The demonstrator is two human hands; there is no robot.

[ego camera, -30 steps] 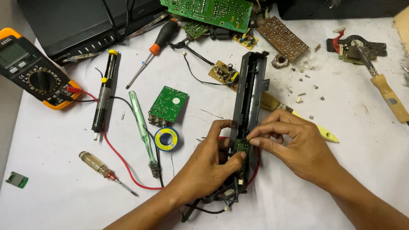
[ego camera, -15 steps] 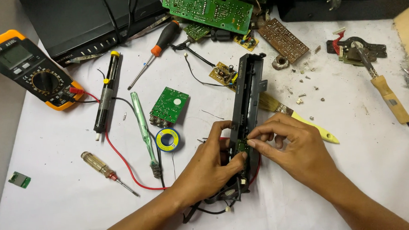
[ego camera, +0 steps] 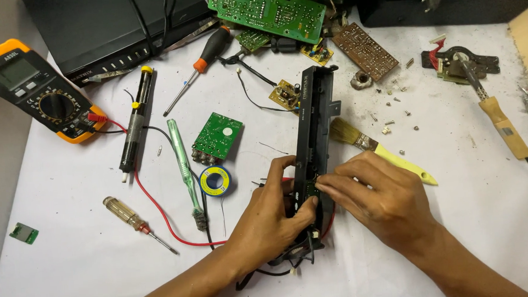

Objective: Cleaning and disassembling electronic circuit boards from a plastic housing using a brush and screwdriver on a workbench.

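- Your left hand grips the lower end of the one long black plastic panel, which lies upright at the sheet's centre; thumb on top, fingers curled under.
- Your right hand presses pinched fingertips onto a small green board inside that panel.
- Two screwdrivers: an orange-and-black one at 11 o'clock, a clear amber one at 8 o'clock.
- One yellow-cased multimeter at 10 o'clock, with a red lead.
- One square green circuit board and one blue solder spool lie left of the panel.
- One bristle brush, pale yellow handle, lies at 3 o'clock.
- One wooden-handled soldering iron lies far right.
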